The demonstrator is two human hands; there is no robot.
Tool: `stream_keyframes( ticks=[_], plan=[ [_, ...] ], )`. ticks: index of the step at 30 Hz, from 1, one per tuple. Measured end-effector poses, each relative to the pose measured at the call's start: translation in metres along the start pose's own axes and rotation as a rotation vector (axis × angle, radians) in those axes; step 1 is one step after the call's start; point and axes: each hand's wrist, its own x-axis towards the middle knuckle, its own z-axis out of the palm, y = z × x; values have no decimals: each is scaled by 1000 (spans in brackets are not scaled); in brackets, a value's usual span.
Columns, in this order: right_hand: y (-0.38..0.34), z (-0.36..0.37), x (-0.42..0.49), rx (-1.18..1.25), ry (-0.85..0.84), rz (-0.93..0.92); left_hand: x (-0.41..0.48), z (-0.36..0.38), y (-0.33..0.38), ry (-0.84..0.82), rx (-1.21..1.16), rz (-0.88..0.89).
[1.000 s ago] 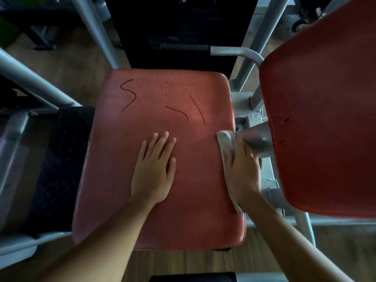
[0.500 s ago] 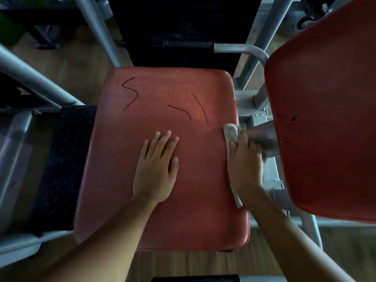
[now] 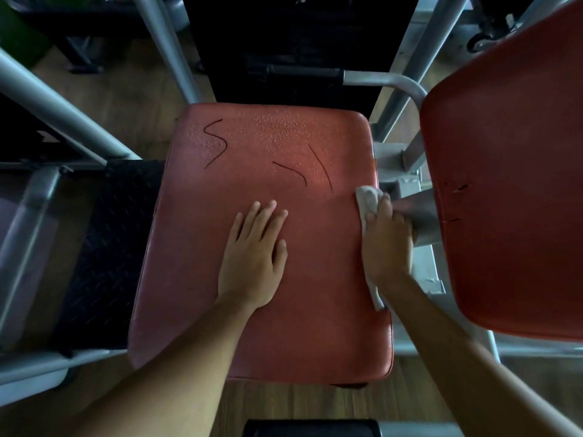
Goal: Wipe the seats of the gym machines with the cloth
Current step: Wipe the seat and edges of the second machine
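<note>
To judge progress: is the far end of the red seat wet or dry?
Wet: droplets bead on the far end of the seat, away from the cloth.

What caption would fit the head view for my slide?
Right hand holds white cloth at red seat edge; left hand rests flat mid-seat.
</note>
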Motion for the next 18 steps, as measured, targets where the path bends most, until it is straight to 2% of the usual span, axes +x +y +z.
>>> stream_keyframes(
  ticks=[5,11,18],
  plan=[
    [16,-2,-40,-55,-21,23,0,-2,0,-23,0,-7],
    [-4,5,19,-23,30,53,0,-1,0,-16,-22,3],
    [3,-28,20,121,82,58,4,-10,2,-6,-79,-21]
  ],
)
